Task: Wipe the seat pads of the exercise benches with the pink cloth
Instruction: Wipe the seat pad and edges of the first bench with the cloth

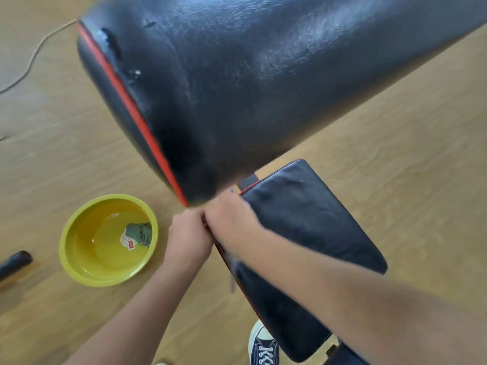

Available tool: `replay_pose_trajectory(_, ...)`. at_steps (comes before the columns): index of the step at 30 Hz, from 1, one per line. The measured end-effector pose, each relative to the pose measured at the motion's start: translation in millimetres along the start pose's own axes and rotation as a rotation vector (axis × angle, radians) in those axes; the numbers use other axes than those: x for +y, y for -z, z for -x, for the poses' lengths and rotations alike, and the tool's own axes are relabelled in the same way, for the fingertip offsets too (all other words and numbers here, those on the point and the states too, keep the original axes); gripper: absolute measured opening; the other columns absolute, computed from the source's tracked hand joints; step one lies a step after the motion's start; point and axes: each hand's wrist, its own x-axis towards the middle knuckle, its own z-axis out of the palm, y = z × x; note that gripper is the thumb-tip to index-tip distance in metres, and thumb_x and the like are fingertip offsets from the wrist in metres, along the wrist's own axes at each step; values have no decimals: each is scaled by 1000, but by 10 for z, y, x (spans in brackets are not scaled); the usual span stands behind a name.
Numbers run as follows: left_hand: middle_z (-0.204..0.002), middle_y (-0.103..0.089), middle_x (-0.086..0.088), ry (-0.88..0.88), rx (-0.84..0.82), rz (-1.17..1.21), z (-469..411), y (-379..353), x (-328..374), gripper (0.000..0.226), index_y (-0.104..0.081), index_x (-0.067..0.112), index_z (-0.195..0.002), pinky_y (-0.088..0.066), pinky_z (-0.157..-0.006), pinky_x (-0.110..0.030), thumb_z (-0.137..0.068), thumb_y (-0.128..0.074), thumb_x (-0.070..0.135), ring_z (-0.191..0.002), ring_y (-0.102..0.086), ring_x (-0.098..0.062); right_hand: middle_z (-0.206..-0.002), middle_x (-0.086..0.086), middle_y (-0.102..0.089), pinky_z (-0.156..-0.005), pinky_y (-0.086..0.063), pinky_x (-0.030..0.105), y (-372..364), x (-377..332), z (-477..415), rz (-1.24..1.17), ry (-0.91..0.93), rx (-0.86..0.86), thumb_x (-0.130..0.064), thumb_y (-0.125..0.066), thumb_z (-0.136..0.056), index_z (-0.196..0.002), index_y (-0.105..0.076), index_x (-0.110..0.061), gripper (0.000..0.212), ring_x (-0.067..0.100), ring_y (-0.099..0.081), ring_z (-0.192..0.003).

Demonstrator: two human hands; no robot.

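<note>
The seat pad (311,233) is a flat, tapered cushion in black, slightly creased leather-look vinyl with thin red piping along its near edge. It sits low in front of the person, narrow end pointing toward the raised back pad (237,88). That back pad is far larger, covered in the same pebbled black vinyl with a dull sheen, edged by a red stripe (126,101) down its left side, and torn in a few spots near that stripe.

The pink cloth cannot be made out; motion blur smears the spot where the hands meet.

Both hands are pressed together at the left front corner of the seat pad. The left hand (188,238) is curled into a loose fist, knuckles up, fingers folded in. The right hand (232,219) lies across the pad's corner with fingers bent down over the edge; whether either hand grips anything, I cannot tell. Both forearms are bare.

On the wood-grain floor (66,154) just left of the hands stands a round yellow-green basin (76,267) holding shallow clear water, a crumpled grey-green rag (141,231) and a small red-and-white label too blurred to read. A pale cord (34,54) trails across the floor, and a dark sneaker (263,346) with white laces shows below the seat.
</note>
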Motion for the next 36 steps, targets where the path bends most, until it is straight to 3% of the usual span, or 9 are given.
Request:
replay_pose_trajectory(3, -73, -74, 8, -4, -12, 47, -8, 14, -38, 16, -70, 28, -68, -52, -59, -33, -70, -85, 20, -70, -69, -18, -102, 9, -68, -83, -57, 42, -20, 470, 59, 130, 221, 87, -12, -55, -85, -103, -72, -14, 24, 31, -64, -97)
replay_pose_trajectory(6, -77, -73, 10, 16, -50, 73, -53, 33, -23, 21, -73, 31, -76, -46, -57, -28, -66, -91, 35, -73, -68, -13, -70, 9, -67, -54, -54, 35, 6, 1508, 45, 236, 24, 363, 2, -70, -58, -69, -69, -9, 16, 32, -63, -66)
replay_pose_trajectory(8, -77, -73, 9, 13, -51, 59, -70, 26, -10, 22, -73, 30, -76, -46, -57, -28, -65, -91, 36, -73, -69, -14, -58, 7, -61, -44, -40, 30, 19, 1582, 80, 166, -113, 309, 16, -66, -39, -61, -64, -7, 32, 26, -51, -55)
replay_pose_trajectory(13, -74, -69, 13, 1, -48, 38, -34, 27, 22, 19, -74, 28, -76, -45, -62, -32, -67, -90, 29, -77, -70, -19, -93, 10, -70, -81, -54, 44, -78, 837, 51, 9, 331, 116, 4, -67, -70, -92, -71, -12, 27, 33, -62, -90)
replay_pose_trajectory(17, -90, -77, 4, 36, -11, 25, -39, 11, -3, 25, -80, 21, -87, -48, -66, -33, -67, -91, 30, -83, -70, -21, -74, 3, -57, -67, -45, 35, 65, 1717, -68, -297, -209, 181, -37, -59, -87, -56, -52, -31, 33, 26, -54, -78)
replay_pose_trajectory(20, -94, -76, 0, 55, -5, 20, -47, -32, -5, 25, -79, 20, -89, -47, -68, -33, -68, -91, 29, -85, -69, -22, -61, 3, -38, -55, -26, 28, -65, 2094, 34, -748, -612, 316, -45, -77, -84, -48, -52, -14, 53, 17, -33, -63)
replay_pose_trajectory(23, -95, -77, -2, 78, -6, 12, -33, -28, 23, 29, -79, 18, -92, -47, -69, -33, -68, -91, 30, -86, -68, -24, -56, 1, -39, -52, -24, 30, -160, 2054, 255, -849, -708, 361, -41, -72, -89, -62, -63, -6, 45, 16, -32, -58)
replay_pose_trajectory(27, -95, -77, -1, 67, -8, -1, -3, -28, 54, 28, -79, 19, -92, -49, -70, -35, -68, -91, 30, -86, -68, -25, -47, -4, -39, -50, -26, 31, -239, 2179, 582, -905, -908, 309, -39, -64, -96, -49, -37, -18, 58, 19, -35, -54)
replay_pose_trajectory(36, -84, -73, 2, 68, -29, 13, -9, 12, 94, 21, -75, 22, -82, -43, -60, -32, -68, -91, 27, -72, -62, -17, -57, 1, -36, -48, -24, 28, -206, 2258, 1104, -973, -879, 159, -28, -75, -90, -58, -46, -12, 46, 13, -34, -51)
